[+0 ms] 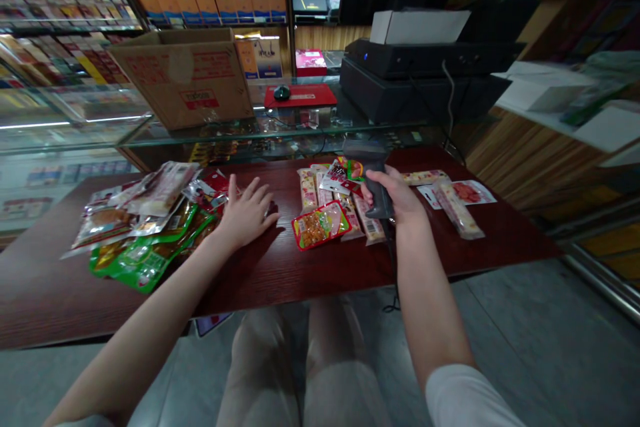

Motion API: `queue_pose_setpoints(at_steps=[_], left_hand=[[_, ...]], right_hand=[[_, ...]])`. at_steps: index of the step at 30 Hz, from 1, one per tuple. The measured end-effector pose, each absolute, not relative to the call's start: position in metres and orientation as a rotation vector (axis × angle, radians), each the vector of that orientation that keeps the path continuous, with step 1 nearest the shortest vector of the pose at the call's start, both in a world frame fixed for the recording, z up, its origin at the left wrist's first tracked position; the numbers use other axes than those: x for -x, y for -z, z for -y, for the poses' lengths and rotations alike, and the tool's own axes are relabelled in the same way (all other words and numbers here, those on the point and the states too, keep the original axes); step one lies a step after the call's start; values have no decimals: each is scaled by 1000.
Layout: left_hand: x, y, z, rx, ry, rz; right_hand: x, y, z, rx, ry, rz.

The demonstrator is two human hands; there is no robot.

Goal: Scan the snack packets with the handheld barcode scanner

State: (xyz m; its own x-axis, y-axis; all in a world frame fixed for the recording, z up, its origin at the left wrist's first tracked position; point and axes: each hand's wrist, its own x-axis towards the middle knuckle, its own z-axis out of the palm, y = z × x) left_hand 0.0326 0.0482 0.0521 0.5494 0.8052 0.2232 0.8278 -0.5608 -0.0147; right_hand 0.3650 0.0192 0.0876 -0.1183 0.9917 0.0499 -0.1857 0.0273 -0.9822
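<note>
My right hand (pixel 395 197) grips the handle of a grey barcode scanner (pixel 373 173), its head pointing away over a row of snack packets (pixel 330 203) on the dark red table (pixel 300 273). A red-edged packet of orange snacks (pixel 320 225) lies just left of that hand. My left hand (pixel 246 212) lies flat and open on the table, fingers spread, its side touching a pile of snack bags (pixel 145 220) with green and clear wrappers.
More packets (pixel 457 203) lie at the table's right end. Behind the table stands a glass counter (pixel 260 130) with a cardboard box (pixel 185 77), a red box with a mouse (pixel 300 95) and a black printer (pixel 425 73). Shelves of goods line the back left.
</note>
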Motion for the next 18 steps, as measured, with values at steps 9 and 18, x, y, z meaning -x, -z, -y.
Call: queue_pose_setpoints(at_steps=[9, 18], left_hand=[[-92, -49, -43, 3012, 214, 1486], [-60, -53, -57, 3101, 1030, 1896]], right_hand=[[-375, -79, -26, 987, -1249, 1117], [-372, -79, -26, 986, -1267, 1116]])
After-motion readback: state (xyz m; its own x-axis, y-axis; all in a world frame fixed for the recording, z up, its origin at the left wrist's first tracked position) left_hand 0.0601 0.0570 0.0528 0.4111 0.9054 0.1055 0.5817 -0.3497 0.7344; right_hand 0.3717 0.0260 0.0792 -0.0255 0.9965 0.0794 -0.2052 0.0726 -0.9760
